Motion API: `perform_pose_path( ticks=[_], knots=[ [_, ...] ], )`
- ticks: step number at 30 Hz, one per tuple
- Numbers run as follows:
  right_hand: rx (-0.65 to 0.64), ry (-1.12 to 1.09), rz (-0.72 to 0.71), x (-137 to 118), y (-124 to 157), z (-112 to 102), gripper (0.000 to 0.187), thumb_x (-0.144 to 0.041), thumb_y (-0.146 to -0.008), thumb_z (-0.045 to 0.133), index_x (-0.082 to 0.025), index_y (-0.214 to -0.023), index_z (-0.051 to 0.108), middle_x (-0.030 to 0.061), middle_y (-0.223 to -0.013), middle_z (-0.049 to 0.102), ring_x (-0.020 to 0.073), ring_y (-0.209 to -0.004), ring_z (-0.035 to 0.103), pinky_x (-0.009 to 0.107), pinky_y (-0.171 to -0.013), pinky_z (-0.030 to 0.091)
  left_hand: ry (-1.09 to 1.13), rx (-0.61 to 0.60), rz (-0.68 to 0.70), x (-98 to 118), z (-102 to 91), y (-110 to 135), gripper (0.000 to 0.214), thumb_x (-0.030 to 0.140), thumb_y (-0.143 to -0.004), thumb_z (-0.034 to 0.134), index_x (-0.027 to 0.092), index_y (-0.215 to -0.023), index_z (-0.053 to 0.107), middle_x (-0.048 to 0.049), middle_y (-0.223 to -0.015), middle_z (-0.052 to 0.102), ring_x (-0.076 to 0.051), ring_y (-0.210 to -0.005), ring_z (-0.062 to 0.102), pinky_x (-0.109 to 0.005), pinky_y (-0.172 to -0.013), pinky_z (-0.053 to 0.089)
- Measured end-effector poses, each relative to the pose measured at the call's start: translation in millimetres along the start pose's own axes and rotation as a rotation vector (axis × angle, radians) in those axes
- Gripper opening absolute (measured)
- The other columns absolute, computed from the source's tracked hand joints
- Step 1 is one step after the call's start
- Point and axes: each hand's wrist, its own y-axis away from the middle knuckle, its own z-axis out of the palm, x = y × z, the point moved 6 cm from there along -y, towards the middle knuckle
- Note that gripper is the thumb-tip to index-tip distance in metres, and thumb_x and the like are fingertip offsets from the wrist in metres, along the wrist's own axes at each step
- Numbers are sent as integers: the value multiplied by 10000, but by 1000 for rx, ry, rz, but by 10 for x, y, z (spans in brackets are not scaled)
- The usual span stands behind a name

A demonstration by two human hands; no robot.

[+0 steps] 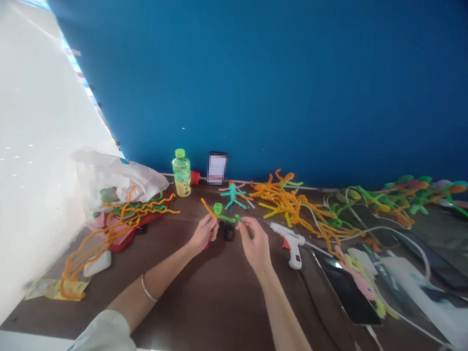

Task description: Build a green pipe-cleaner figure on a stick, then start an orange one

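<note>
Nearest the camera, a pale sleeve (106,331) and silver bangle (146,290) sit on the left arm, over a dark brown table (219,307). Left hand (205,233) pinches a pipe-cleaner figure (218,209) with green head and orange limb, held above the table's middle. Right hand (255,243) has thumb and forefinger closed about a green tip (238,219); whether it joins the figure cannot be told. Just behind lies a turquoise figure (233,195). A white glue gun (290,241) lies close beside the right hand, restricting space there; a black smartphone (349,290) lies beyond it. Orange figures (288,200) are heaped behind, a drink bottle (182,176) stands left of centre, and loose orange pipe cleaners (122,226) overlie clutter at far left.
</note>
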Motion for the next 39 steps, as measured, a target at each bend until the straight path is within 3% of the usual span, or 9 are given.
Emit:
perform_pose_path(
  ticks=[4,8,15,23,31,39],
  knots=[
    [-89,484,-395,-159,-86,154,181,-215,-850,448,-198,-864,628,58,-818,632,180,-780,562,305,-726,412,-28,-29,-7,44,-35,-3,358,451,-712,583,190,-708,337,94,-501,341,-4,-345,196,-141,-347,85],
    [-82,637,-529,24,-57,271,219,-146,-845,440,-203,-920,637,58,-833,629,182,-775,557,327,-724,408,-46,-64,-53,0,-58,9,326,449,-729,562,185,-737,370,94,-495,325,-4,-337,199,-151,-346,71],
    [-40,421,-495,286,33,171,263,-140,-851,409,-209,-1003,611,76,-869,609,161,-833,578,294,-757,464,-158,-159,-141,-62,5,29,358,452,-732,553,163,-627,369,70,-498,351,-2,-344,222,-175,-352,84],
    [-99,483,-535,144,59,232,197,-144,-829,461,-215,-891,634,56,-803,652,162,-747,587,299,-708,464,-206,-147,-63,-99,-13,9,302,465,-760,516,194,-816,395,72,-522,460,-20,-328,289,-146,-331,138],
    [-102,632,-562,103,92,289,191,-135,-830,466,-183,-887,641,62,-814,654,157,-730,572,281,-696,425,-167,-122,-33,-79,4,16,273,417,-747,544,158,-774,461,-4,-692,580,-16,-374,310,-160,-344,204],
    [-37,524,-506,77,133,306,175,-170,-834,475,-197,-874,643,61,-795,661,156,-752,610,272,-726,459,-373,-125,36,-18,-10,35,348,474,-719,557,127,-733,569,48,-497,425,-35,-396,331,-180,-391,257]
  ],
)
